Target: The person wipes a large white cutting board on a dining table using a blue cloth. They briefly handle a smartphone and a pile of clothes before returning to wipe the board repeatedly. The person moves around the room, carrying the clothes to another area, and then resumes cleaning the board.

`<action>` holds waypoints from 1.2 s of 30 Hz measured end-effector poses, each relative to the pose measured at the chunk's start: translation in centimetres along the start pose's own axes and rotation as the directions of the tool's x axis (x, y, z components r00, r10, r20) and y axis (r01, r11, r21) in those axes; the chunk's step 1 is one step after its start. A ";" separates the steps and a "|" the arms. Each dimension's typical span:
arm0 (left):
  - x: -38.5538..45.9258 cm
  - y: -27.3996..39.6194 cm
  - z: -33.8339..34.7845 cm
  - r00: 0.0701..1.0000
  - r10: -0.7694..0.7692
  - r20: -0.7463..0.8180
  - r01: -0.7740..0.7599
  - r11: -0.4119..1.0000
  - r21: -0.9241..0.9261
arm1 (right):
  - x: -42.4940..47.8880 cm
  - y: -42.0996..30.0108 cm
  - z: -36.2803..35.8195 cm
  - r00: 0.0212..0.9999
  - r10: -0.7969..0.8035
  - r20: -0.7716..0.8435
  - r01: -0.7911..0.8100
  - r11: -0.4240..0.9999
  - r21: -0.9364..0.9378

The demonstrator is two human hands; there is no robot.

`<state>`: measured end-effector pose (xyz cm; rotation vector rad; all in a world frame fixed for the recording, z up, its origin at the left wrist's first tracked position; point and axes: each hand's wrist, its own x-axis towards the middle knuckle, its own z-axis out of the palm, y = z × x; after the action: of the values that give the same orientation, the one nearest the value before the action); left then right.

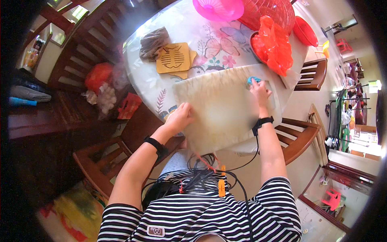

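A flat beige fabric piece point(211, 81), perhaps a cushion cover, lies across the near part of the table and overhangs the front edge. Its middle is blurred, so the surface there cannot be read. At its left edge my left hand point(180, 118) has its fingers curled, pinching the border. My right hand point(260, 94) is over the far right corner, gripping a small blue cloth or scrubber point(253, 80) against the fabric. Beyond the fabric, wooden trivets point(173, 58) with a cut-out face lie partly stacked beside a crumpled grey-brown cloth point(153, 42).
The table point(181, 27) has a butterfly-print cover. A red plastic bag point(273, 48) in a bowl, a red basket point(269, 12) and a pink cover point(218, 7) stand at the far side. Wooden chairs point(297, 140) flank the table. Black cables point(208, 175) hang at my waist.
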<state>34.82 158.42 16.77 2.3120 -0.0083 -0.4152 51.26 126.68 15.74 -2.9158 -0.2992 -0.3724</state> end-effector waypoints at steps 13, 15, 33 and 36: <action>-0.4 -0.4 0.2 1.000 -0.016 -0.014 0.015 0.999 -0.051 | -5.9 -2.5 2.0 0.934 -0.346 0.086 0.335 0.934 0.119; -0.5 -0.2 0.0 1.000 -0.019 -0.003 0.019 0.999 -0.032 | -1.0 -1.3 1.6 0.961 -0.263 0.085 0.253 0.961 0.111; -0.6 -0.2 0.2 0.999 -0.045 -0.024 0.042 0.994 -0.101 | -4.7 -6.7 0.9 0.880 -0.471 0.061 0.458 0.876 0.155; -0.3 -0.5 0.7 0.998 -0.027 -0.058 0.022 0.996 -0.089 | 3.3 0.5 2.9 0.989 -0.122 0.088 0.127 0.990 -0.055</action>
<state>34.29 158.31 16.07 2.2384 0.0660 -0.3526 55.12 127.38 13.81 -2.9860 -0.4929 -0.2816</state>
